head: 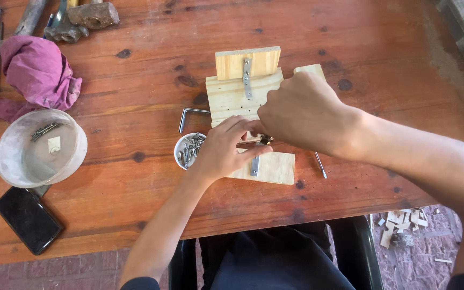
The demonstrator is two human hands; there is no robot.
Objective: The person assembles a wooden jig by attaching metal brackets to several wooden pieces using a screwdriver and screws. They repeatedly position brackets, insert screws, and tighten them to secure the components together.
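Note:
Several pale wooden boards (241,92) joined by flat metal brackets (247,78) lie in the middle of the reddish wooden table (135,204). My right hand (302,113) is closed over a thin dark-tipped tool (261,140) above the boards. My left hand (224,150) rests on the nearest board (275,169), fingers pinched around the tool's tip beside a metal bracket (254,166). What the fingertips pinch is hidden.
A small white cup of screws (189,150) stands left of my left hand, a hex key (189,114) behind it. A clear plastic bowl (41,147), black phone (28,220), purple cloth (36,72) and stones (81,21) lie left. A metal pin (320,164) lies right.

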